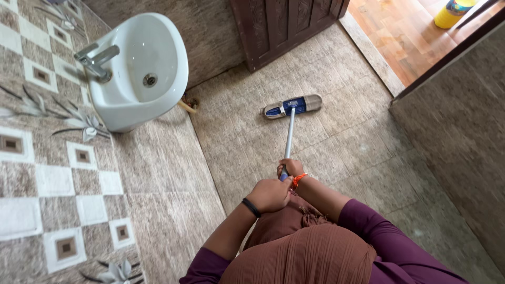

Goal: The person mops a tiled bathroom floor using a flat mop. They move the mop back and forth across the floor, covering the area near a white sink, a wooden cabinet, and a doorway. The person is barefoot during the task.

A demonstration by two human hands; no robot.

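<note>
A flat mop with a blue and grey head rests on the beige tiled floor, its silver handle running back toward me. My right hand, with an orange wrist thread, grips the handle lower down. My left hand, with a black wristband, is closed around the handle's near end just behind the right hand. The top of the handle is hidden inside my hands.
A white wall-mounted basin with a chrome tap hangs on the patterned tiled wall at left. A dark wooden door stands behind the mop. At top right a doorway opens onto wood flooring with a yellow container.
</note>
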